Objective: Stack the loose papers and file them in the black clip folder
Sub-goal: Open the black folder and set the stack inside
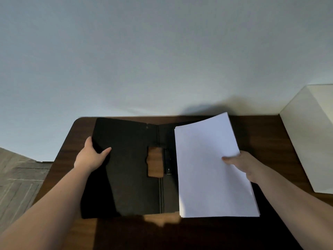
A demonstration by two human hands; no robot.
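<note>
Matte black clip folder [126, 166] open, right hand [241, 165] gripping smooth white paper stack [210, 170]

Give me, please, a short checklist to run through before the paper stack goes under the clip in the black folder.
1. Folder lying open on the table: ok.
2. Left hand holding the folder's left cover: ok.
3. Right hand gripping the paper stack at its right edge: ok.
4. Sheets squared into one stack: ok, edges look roughly even.
5. Clip by the spine not covered by paper: ok.
6. Clip lifted open to take the stack: cannot tell.
</note>
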